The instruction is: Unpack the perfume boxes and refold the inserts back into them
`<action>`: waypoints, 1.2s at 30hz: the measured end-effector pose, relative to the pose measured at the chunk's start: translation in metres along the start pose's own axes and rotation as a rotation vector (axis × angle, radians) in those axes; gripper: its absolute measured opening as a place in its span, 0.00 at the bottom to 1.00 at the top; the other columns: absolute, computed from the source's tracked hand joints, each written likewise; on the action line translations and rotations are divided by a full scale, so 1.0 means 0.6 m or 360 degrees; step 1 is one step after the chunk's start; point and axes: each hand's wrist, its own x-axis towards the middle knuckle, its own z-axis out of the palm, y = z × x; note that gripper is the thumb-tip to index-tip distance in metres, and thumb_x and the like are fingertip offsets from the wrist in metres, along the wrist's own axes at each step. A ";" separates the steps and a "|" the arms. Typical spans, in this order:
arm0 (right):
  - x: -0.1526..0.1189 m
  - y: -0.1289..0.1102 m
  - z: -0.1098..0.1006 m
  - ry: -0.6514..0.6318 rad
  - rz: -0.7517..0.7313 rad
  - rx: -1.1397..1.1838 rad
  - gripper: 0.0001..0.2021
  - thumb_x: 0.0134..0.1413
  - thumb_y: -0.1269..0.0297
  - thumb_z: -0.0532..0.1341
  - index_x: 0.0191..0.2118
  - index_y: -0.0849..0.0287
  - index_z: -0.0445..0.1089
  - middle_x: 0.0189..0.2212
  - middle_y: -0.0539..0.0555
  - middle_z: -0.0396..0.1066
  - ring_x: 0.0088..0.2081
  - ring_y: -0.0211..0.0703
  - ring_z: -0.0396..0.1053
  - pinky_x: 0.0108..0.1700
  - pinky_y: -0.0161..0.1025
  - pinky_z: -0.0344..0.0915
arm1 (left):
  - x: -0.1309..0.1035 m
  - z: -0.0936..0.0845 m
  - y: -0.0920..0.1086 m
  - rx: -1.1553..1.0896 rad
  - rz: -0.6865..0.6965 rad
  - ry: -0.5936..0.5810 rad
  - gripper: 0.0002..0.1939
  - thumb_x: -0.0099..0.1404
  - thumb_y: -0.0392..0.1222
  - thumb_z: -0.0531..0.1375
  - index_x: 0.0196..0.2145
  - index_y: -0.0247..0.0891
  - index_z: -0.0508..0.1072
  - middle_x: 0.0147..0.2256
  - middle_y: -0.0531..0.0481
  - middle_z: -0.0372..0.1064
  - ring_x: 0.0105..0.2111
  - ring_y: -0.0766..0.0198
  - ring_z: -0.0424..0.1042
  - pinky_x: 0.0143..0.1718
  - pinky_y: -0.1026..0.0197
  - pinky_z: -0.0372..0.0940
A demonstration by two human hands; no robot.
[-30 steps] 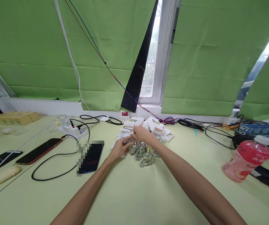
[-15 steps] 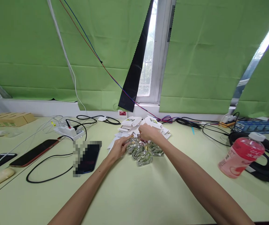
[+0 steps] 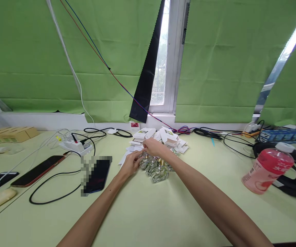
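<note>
In the head view, a person's left hand (image 3: pixel 131 163) and right hand (image 3: pixel 155 146) come together at a cluster of clear glass bottles (image 3: pixel 159 175) on a pale green table (image 3: pixel 148 219). The left, fingers curled, sits at the cluster's left edge; the right, fingers bent downward, is just above, its fingertips close to the left's. Whether either grasps a bottle cannot be told. White boxes (image 3: pixel 169 136) lie heaped just behind the bottles, below a window (image 3: pixel 160 75) between green blinds (image 3: pixel 220 65). A phone (image 3: pixel 100 175) lies left of the hands; a pink drink (image 3: pixel 268 168) is at far right.
</note>
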 end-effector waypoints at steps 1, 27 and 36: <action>0.003 -0.003 -0.004 0.0010 -0.0005 -0.0012 0.08 0.63 0.65 0.59 0.41 0.63 0.74 0.41 0.61 0.75 0.44 0.47 0.72 0.41 0.35 0.61 | 0.000 0.000 0.000 -0.0002 0.0003 0.0005 0.21 0.67 0.48 0.53 0.52 0.39 0.76 0.41 0.44 0.74 0.36 0.59 0.70 0.37 0.60 0.68; -0.060 0.038 -0.047 -0.0096 0.0365 -0.0120 0.09 0.60 0.68 0.59 0.41 0.62 0.75 0.43 0.63 0.74 0.41 0.48 0.75 0.36 0.35 0.66 | 0.021 -0.037 0.033 0.0046 -0.0375 0.0023 0.30 0.68 0.58 0.49 0.49 0.33 0.78 0.21 0.49 0.74 0.21 0.62 0.69 0.30 0.62 0.64; -0.026 0.045 -0.027 0.0018 0.0512 -0.0102 0.15 0.61 0.58 0.60 0.48 0.62 0.72 0.46 0.65 0.73 0.47 0.53 0.74 0.41 0.39 0.67 | 0.144 -0.015 0.094 0.0198 -0.0270 -0.0320 0.23 0.46 0.50 0.69 0.40 0.37 0.82 0.35 0.46 0.79 0.36 0.54 0.71 0.38 0.60 0.62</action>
